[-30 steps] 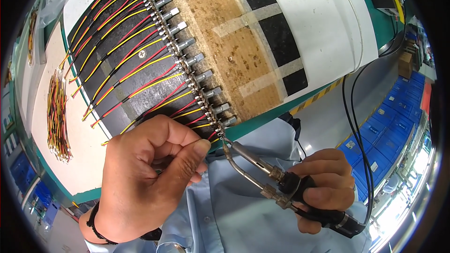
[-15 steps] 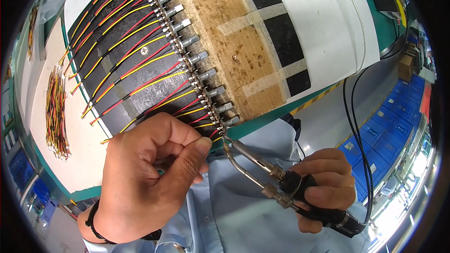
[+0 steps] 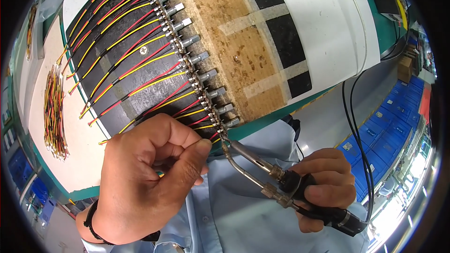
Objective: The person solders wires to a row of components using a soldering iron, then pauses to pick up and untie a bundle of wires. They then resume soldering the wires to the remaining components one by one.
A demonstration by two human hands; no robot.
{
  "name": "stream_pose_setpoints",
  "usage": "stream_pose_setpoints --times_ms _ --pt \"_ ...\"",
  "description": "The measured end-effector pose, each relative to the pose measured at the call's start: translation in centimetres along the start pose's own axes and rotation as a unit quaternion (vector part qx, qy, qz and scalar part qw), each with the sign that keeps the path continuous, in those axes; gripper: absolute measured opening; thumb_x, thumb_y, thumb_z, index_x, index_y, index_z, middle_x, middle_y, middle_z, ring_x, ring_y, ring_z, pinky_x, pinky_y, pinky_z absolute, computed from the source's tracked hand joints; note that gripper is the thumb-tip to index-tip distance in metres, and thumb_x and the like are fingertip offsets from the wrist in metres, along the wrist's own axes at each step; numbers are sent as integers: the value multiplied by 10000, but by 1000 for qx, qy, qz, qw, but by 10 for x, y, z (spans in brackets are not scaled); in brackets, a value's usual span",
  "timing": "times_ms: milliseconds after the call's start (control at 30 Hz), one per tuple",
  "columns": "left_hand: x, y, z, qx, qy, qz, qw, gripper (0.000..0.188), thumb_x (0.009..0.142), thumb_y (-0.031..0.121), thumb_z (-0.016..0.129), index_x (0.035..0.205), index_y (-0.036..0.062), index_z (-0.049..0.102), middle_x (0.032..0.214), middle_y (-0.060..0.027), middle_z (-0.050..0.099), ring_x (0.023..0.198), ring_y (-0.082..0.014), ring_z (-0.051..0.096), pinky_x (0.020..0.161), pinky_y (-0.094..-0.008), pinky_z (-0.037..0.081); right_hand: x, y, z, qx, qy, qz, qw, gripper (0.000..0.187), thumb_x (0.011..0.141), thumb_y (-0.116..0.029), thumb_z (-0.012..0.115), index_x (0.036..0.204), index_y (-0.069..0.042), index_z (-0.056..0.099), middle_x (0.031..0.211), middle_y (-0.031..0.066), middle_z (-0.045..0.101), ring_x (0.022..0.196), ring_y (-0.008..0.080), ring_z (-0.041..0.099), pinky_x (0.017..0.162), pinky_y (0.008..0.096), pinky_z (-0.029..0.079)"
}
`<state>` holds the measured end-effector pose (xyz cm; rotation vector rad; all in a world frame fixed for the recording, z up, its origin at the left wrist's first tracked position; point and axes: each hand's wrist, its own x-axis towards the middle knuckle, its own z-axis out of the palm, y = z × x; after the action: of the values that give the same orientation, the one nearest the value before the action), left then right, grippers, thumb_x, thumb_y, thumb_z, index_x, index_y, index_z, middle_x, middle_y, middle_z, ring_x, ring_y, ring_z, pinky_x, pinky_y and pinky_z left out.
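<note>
My right hand is wrapped round the black handle of a soldering iron, which has a thin bent metal feed tube alongside its barrel. The iron's tip meets the nearest end of a long row of small metal-shafted components. Just left of that tip, my left hand has thumb and forefinger pinched on thin wires, red and yellow ends of which show past the fingertips. Red, yellow and black wires run from the row leftward across a black board; the left hand covers some of them.
A bundle of loose wires lies on the white surface at left. Right of the row is a brown board with tape strips. Black cables trail from the iron up the right side. Blue bins stand beyond the table edge.
Both hands and the iron stay almost where they were. The board and the wire bundle sit very slightly shifted in the picture.
</note>
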<state>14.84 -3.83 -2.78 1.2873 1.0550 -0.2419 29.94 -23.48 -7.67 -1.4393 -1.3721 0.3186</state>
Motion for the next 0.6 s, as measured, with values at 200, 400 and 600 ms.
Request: stream_pose_setpoints --times_ms 200,400,600 --pt "0 1 0 -2 2 -4 1000 99 890 27 606 852 -48 552 678 -75 628 593 -98 621 540 -207 513 0 0 -4 20 2 -1 1000 466 855 -549 523 911 -87 493 661 43 510 595 222 611 494 318 460" --pt "-1 3 1 -2 4 -12 1000 93 891 22 603 857 -49 554 679 -80 629 588 -99 616 539 -208 507 -2 3 -5 13 13 -25 1000 461 857 -547 515 909 -90 476 670 50 505 584 221 602 473 315 448" --pt "-2 3 2 -1 5 -2 1000 92 895 27 604 861 -45 557 679 -79 633 578 -96 608 536 -206 500 -2 0 -7 -8 -11 -34 999 474 862 -553 505 935 -87 465 667 55 517 591 219 601 470 315 447"
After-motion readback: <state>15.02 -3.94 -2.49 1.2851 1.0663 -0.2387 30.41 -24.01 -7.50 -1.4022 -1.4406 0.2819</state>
